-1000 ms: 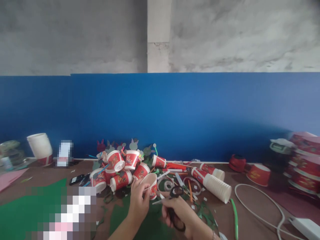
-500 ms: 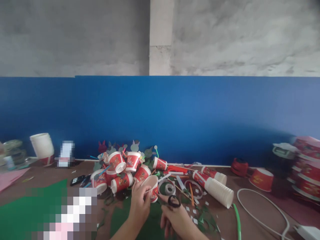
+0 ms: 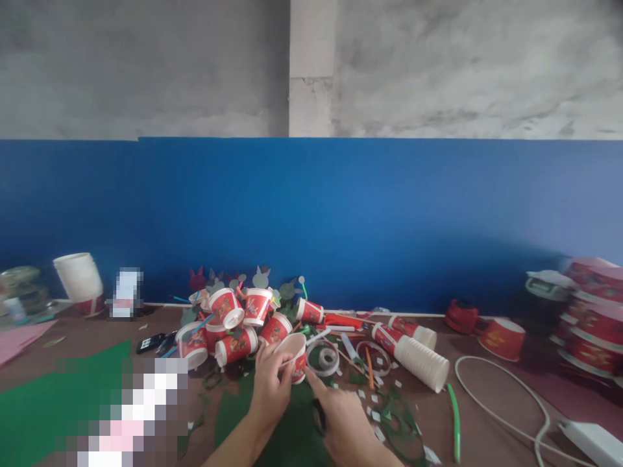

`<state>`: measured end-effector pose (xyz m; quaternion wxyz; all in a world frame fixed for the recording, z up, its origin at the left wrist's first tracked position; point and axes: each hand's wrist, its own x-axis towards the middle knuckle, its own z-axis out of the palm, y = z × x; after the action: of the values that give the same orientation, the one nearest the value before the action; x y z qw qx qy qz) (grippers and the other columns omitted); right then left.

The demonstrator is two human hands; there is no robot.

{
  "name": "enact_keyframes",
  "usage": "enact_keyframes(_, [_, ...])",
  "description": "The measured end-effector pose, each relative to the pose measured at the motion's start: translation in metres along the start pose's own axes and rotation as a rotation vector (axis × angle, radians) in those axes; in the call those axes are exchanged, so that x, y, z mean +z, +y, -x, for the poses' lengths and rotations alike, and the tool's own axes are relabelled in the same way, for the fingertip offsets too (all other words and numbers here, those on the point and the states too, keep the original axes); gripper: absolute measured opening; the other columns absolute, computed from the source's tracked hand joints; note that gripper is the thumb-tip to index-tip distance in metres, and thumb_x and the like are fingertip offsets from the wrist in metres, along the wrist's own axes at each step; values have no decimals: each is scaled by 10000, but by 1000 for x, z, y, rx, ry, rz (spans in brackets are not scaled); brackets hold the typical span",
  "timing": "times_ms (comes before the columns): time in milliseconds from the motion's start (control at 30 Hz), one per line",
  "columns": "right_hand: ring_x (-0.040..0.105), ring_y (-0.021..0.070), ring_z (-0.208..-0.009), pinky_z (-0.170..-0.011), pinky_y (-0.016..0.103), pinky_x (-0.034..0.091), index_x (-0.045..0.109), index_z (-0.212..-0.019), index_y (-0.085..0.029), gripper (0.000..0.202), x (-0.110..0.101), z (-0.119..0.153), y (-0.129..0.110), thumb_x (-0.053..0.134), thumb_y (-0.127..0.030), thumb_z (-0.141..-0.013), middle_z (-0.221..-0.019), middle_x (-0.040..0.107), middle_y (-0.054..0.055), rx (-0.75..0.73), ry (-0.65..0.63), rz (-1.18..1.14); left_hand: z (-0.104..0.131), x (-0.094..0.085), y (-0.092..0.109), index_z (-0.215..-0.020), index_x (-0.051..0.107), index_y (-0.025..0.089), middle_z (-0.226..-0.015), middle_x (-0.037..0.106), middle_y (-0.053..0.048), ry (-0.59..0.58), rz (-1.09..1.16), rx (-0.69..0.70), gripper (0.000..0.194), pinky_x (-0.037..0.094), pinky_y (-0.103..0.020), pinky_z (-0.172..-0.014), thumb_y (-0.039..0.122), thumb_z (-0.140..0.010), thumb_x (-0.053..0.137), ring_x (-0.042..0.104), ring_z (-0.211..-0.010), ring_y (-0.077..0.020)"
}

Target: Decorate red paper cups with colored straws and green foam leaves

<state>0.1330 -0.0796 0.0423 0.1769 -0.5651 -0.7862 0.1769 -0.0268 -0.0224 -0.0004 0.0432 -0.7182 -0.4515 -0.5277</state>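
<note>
My left hand [image 3: 273,379] is closed around the rim and side of a red and white paper cup [image 3: 298,363], its open mouth tilted up toward me. Just right of the cup, my right hand [image 3: 341,408] holds a pair of scissors [image 3: 318,415] by the black handle. Its index finger points at the cup's lower side; the blades are hidden from me. Beneath both hands lies dark green paper [image 3: 282,431]. Right behind the held cup is a pile of similar red cups [image 3: 237,347].
A roll of tape [image 3: 328,359] and a stack of nested cups [image 3: 421,363] lie to the right, among green scraps and small white squares. Further right are a white cable [image 3: 501,359] and white adapter [image 3: 596,441]. Green paper [image 3: 92,376] covers the left.
My right hand has turned, bringing the scissors' handle lower and toward me, with the index finger now extended at the cup. My left hand still holds the cup. The view has shifted slightly.
</note>
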Motion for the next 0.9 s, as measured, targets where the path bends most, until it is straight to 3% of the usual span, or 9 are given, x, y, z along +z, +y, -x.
enact_keyframes(133, [551, 132, -396, -380, 193, 352, 460, -1329, -133, 563, 5, -12, 7, 381, -345, -813, -579, 635, 24, 248, -130, -836, 0, -1, 1, -782, 624, 197, -865, 674, -86, -4, -10, -19, 164, 392, -571, -976, 237, -847, 479, 620, -949, -272])
enact_keyframes(233, [500, 97, -371, -373, 180, 341, 524, -1260, -112, 596, 2, -15, 10, 458, -430, -760, -583, 618, 11, 267, -177, -1083, -1, -2, 2, -781, 626, 194, -867, 674, -88, -6, -9, -19, 170, 398, -559, -977, 236, -849, 475, 623, -938, -263])
enact_keyframes(300, [508, 110, -375, -381, 193, 350, 531, -1261, -133, 539, -2, -13, 8, 407, -389, -804, -590, 636, 24, 241, -158, -917, -2, -2, 2, -782, 630, 194, -856, 675, -86, -7, -10, -21, 174, 399, -562, -975, 239, -847, 476, 627, -927, -262])
enact_keyframes(367, [585, 149, -461, -438, 216, 391, 502, -1304, -163, 507, -5, -8, 4, 393, -265, -819, -658, 684, 60, 135, -88, -542, -2, -2, 1, -780, 635, 194, -831, 676, -84, -6, -9, -20, 177, 403, -570, -968, 242, -844, 477, 635, -900, -263])
enact_keyframes(500, [677, 238, -707, -571, 242, 422, 410, -1385, -187, 733, -8, 2, -3, 478, -23, -674, -832, 730, 142, -60, 12, 230, -1, -1, -2, -784, 637, 195, -829, 682, -86, 14, -6, -14, 162, 402, -567, -974, 254, -836, 495, 638, -905, -266])
enact_keyframes(600, [682, 237, -701, -561, 230, 415, 393, -1395, -191, 760, -6, 3, -3, 478, -6, -663, -808, 732, 137, -66, 9, 300, 0, 0, -3, -788, 642, 203, -853, 686, -82, 3, 3, -14, 154, 387, -562, -994, 248, -834, 502, 633, -935, -264])
enact_keyframes(667, [676, 217, -672, -545, 223, 422, 442, -1363, -191, 653, -3, 0, -2, 473, -75, -720, -763, 726, 108, -37, 20, 54, 1, 0, -3, -781, 647, 208, -860, 688, -82, -6, 4, -24, 159, 392, -566, -988, 244, -830, 501, 627, -958, -272])
enact_keyframes(767, [573, 143, -439, -420, 198, 375, 494, -1305, -167, 497, -2, -7, 2, 382, -234, -825, -599, 669, 40, 133, -56, -543, 1, 1, -4, -766, 652, 204, -884, 690, -97, 0, -3, -51, 176, 396, -577, -980, 251, -829, 495, 612, -995, -291])
enact_keyframes(900, [388, 58, -311, -370, 160, 306, 561, -1176, -114, 439, -3, -16, 7, 433, -290, -795, -507, 580, -19, 322, -209, -1172, 1, 2, -5, -763, 643, 198, -871, 690, -92, -10, 10, -49, 181, 360, -587, -1009, 249, -840, 488, 622, -969, -280])
